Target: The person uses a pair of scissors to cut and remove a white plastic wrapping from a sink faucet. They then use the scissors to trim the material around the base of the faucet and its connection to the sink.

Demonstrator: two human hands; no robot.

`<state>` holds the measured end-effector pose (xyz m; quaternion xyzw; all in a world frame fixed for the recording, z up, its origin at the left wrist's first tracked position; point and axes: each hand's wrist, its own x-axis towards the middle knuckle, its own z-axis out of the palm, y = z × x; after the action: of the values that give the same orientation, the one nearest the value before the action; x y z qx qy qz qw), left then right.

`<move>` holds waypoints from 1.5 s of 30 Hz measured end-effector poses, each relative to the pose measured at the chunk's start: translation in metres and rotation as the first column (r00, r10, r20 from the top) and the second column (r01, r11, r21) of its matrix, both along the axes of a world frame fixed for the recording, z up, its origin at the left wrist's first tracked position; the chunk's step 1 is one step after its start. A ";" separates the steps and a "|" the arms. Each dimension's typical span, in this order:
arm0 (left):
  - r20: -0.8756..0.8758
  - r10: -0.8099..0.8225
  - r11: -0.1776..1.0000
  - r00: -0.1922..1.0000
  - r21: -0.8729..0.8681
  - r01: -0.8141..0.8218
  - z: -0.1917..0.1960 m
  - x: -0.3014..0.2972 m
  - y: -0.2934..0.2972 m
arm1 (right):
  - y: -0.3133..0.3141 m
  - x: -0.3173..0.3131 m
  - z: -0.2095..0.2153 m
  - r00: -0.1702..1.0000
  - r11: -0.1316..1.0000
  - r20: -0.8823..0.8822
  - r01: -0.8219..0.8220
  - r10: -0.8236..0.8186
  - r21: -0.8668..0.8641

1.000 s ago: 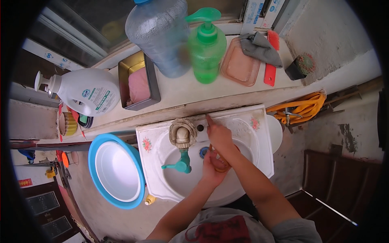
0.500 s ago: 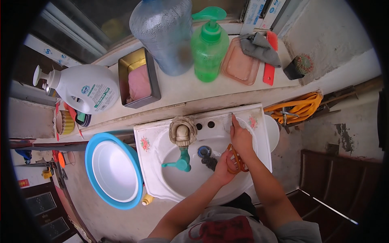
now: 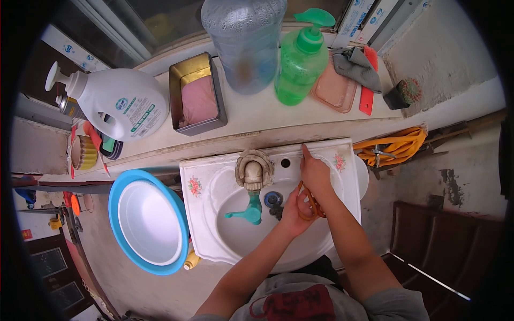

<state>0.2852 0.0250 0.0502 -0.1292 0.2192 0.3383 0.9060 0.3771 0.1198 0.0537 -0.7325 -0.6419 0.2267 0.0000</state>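
Over the right half of the white sink (image 3: pixel 203 224), my left hand (image 3: pixel 294 216) is closed around the orange loop handles of what look like scissors (image 3: pixel 306 214). Just beyond it, my right hand (image 3: pixel 316 175) has its index finger stretched toward the sink's back rim. Its other fingers are curled; whatever they grip, perhaps the blades, is hidden. Beside my left hand, a dark fuzzy clump (image 3: pixel 276 212) lies by the drain (image 3: pixel 273 199), partly covered by the hand. A faucet with a teal lever (image 3: pixel 247 215) stands left of the drain.
White basins sit inside a blue basin (image 3: pixel 115 216) left of the sink. Along the ledge behind stand a white detergent jug (image 3: pixel 134 101), a metal tin (image 3: pixel 214 120) with pink cloth, a large clear bottle (image 3: pixel 243 48), a green pump bottle (image 3: pixel 300 69) and a potted cactus (image 3: pixel 399 96).
Both hands have shifted slightly toward the back of the sink. My left hand now covers more of the dark clump. The whole view has also moved a little.
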 end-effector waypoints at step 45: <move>-0.234 0.294 0.941 0.927 -0.099 -0.324 -0.021 -0.013 -0.034 | -0.034 -0.048 -0.052 0.977 0.913 -0.102 -0.133 0.186 0.386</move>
<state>0.2718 -0.0093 0.0296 -0.1862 0.3157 0.4733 0.8010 0.3287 0.0857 0.0013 -0.6466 -0.7297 0.1480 0.1660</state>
